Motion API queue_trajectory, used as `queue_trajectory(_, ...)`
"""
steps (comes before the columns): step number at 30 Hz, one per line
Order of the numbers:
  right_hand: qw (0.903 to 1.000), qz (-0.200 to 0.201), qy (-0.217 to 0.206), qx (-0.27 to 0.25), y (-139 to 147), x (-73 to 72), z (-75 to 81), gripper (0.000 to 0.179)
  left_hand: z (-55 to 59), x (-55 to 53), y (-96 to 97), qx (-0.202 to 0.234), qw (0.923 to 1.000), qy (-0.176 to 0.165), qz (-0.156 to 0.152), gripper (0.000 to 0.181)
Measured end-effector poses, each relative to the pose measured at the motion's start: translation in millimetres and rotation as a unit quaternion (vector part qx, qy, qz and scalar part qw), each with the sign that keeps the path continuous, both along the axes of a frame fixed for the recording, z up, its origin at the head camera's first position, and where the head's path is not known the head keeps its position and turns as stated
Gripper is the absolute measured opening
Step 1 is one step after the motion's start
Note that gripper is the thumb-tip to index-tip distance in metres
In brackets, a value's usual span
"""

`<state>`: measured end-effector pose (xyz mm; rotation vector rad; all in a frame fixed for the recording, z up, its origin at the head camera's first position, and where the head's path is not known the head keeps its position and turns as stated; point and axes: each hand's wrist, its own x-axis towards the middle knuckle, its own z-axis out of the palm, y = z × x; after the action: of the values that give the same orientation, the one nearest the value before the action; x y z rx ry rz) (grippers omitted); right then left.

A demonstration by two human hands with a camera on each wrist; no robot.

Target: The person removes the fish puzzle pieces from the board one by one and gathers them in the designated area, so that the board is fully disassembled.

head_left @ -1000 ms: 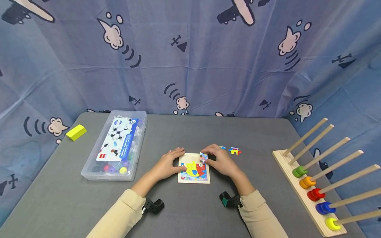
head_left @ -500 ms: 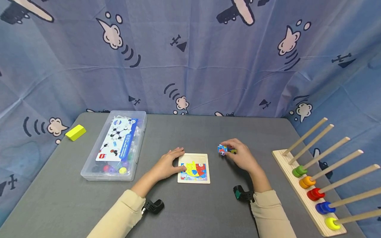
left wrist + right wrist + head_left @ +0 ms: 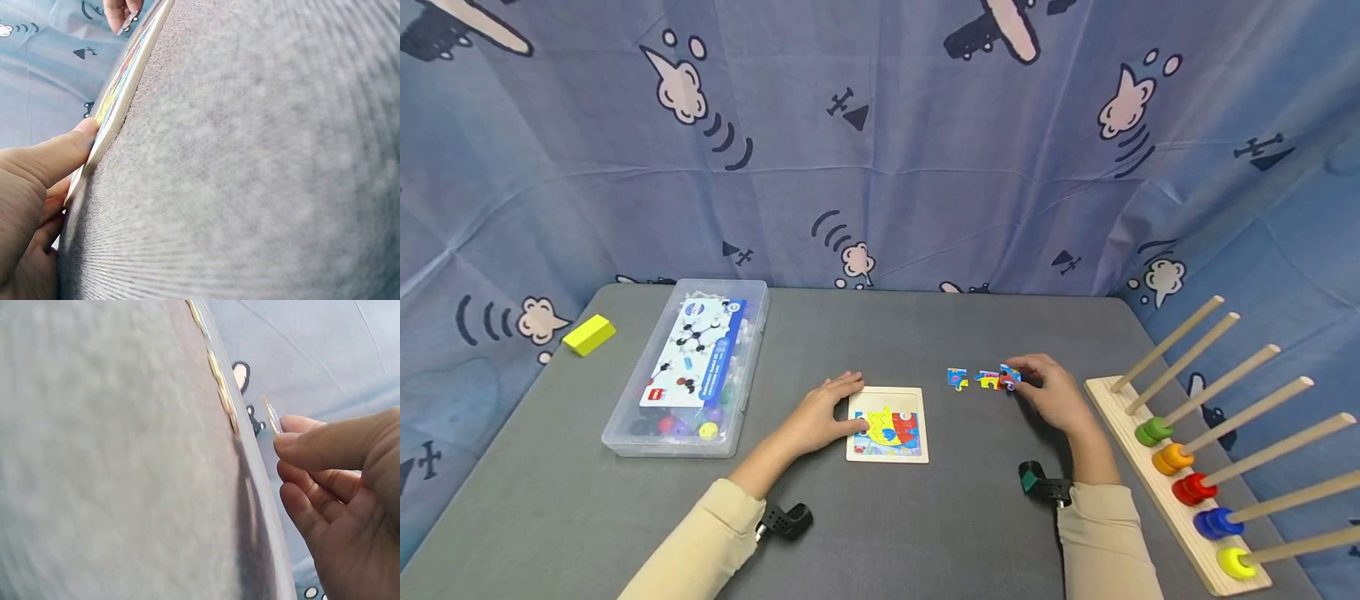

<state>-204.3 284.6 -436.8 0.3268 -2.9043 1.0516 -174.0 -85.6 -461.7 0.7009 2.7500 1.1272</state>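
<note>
The wooden puzzle board (image 3: 882, 398) lies flat, with a yellow and red picture partly filled in; its upper part shows bare wood. My left hand (image 3: 822, 419) holds the board's left edge, the thumb (image 3: 75, 140) on top and the fingers at its side. Off to the board's right, my right hand (image 3: 1056, 398) pinches a blue and red puzzle piece (image 3: 1010, 377) between thumb and fingertips. In the right wrist view this piece (image 3: 273, 417) is seen edge-on, raised off the table. Beside it lie a blue puzzle piece (image 3: 957, 379) and a yellow-red puzzle piece (image 3: 988, 380).
At the left stands a clear plastic case (image 3: 625, 429) with coloured balls inside, and a yellow block (image 3: 590, 335) beyond it. A wooden peg rack (image 3: 1165, 492) with coloured rings runs along the right side. A patterned curtain (image 3: 880, 192) hangs behind the grey table (image 3: 865, 533).
My right hand has moved right from the board, past the blue piece, to beside the yellow-red piece, with a piece still pinched. My left hand has stayed on the board.
</note>
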Motion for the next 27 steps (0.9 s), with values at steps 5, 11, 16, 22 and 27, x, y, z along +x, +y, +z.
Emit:
queue_trajectory(5,0.9999,-0.016,-0.005,0.005,12.3,-1.2,-5.6,0.033,0.7,0.3,-0.2,0.001,1.0,-0.003,-0.001,0.063)
queue_trajectory(11,0.9991,-0.03,-0.019,0.024,18.9,-0.2,-7.0,0.033,-0.1,-0.4,0.4,0.002,1.0,-0.001,0.002,0.064)
queue_trajectory(16,0.9984,-0.04,-0.024,0.034,19.8,1.3,-9.4,0.032,-0.6,-0.3,0.5,0.0,1.0,-0.003,0.004,0.064)
queue_trajectory(22,0.9986,-0.037,-0.023,0.031,20.7,1.0,-11.7,0.031,0.5,0.2,0.2,0.003,1.0,-0.002,0.004,0.064)
queue_trajectory(27,0.999,-0.032,-0.018,0.025,23.0,-0.2,-13.2,0.033,2.4,0.8,-0.1,0.003,1.0,-0.008,0.002,0.064)
